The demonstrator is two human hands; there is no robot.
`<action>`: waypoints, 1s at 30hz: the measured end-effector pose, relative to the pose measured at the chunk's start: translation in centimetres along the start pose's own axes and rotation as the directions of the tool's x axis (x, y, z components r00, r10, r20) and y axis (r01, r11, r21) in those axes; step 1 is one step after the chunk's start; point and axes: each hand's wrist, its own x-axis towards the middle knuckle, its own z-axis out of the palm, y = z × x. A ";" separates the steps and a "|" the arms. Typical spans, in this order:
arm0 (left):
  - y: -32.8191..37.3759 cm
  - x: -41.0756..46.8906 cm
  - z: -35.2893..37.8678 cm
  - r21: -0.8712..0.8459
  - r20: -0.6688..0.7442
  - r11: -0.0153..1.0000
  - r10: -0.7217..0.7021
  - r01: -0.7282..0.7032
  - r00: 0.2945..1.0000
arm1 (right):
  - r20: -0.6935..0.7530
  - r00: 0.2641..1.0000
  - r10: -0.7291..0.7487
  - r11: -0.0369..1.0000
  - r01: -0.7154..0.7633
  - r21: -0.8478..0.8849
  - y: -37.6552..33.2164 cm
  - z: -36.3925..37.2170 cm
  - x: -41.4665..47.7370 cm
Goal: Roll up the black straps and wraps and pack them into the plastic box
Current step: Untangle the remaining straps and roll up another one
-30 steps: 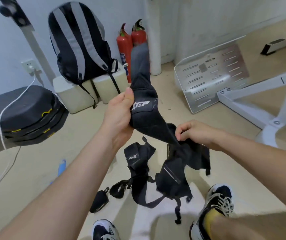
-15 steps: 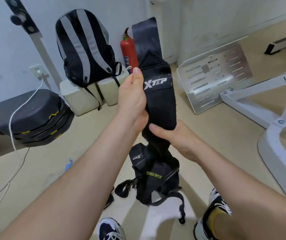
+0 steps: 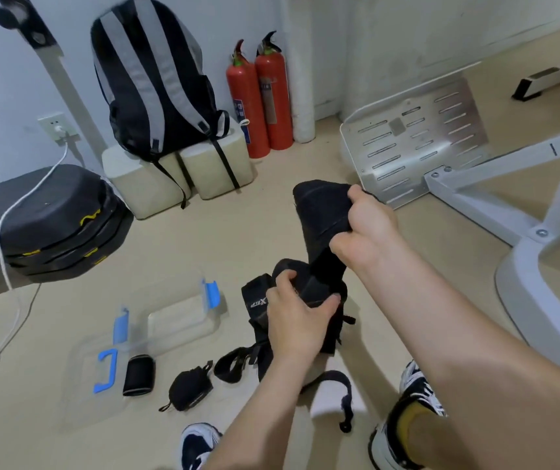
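Observation:
My right hand (image 3: 366, 228) grips the upper end of a wide black wrap (image 3: 317, 218) held above the floor. My left hand (image 3: 297, 317) grips its lower end, beside a white logo. Under my hands lies a tangle of black straps (image 3: 237, 364). Left of it, two rolled black wraps (image 3: 139, 374) (image 3: 188, 390) lie on the floor, the left one on a clear lid (image 3: 85, 374) with a blue clip. The clear plastic box (image 3: 180, 322) with blue clips stands open behind them.
A black and grey backpack (image 3: 149, 86) leans on pale blocks by the wall, beside two red fire extinguishers (image 3: 260, 96). A black padded bench (image 3: 44, 222) is at left. A white machine frame (image 3: 526, 239) with a metal footplate stands at right. My shoes (image 3: 410, 422) are at bottom.
The wrap came down from in front of my face towards the floor. My right hand moved to its upper end, my left to its lower end. The box and rolled wraps came into view.

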 end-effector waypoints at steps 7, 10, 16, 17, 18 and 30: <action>0.5 2.6 1.3 0.004 -0.019 1.000 0.006 -0.006 1.000 | 0.002 1.000 -0.016 0.999 0.016 0.051 -2.8 2.3 -0.2; -2.0 3.0 1.7 0.161 0.124 0.986 -0.052 0.032 0.991 | -0.102 0.990 -0.101 0.995 0.102 -0.001 -3.9 2.4 1.5; -6.2 4.3 -0.1 0.332 0.261 0.938 -0.189 0.096 0.946 | -0.241 0.943 -0.231 0.963 0.188 -0.191 -3.0 -0.2 5.8; -6.4 4.3 -0.6 0.340 0.263 0.936 -0.191 0.094 0.946 | -0.257 0.933 -0.250 0.957 0.199 -0.211 -3.0 -0.8 6.2; -6.4 4.5 -1.0 0.329 0.262 0.941 -0.171 0.078 0.950 | -0.260 0.931 -0.258 0.952 0.199 -0.230 -2.9 -1.4 6.4; 0.5 2.2 -2.6 0.561 0.434 0.580 0.402 -0.591 0.806 | 0.153 0.984 -0.094 0.474 0.179 -0.862 9.5 -6.0 6.7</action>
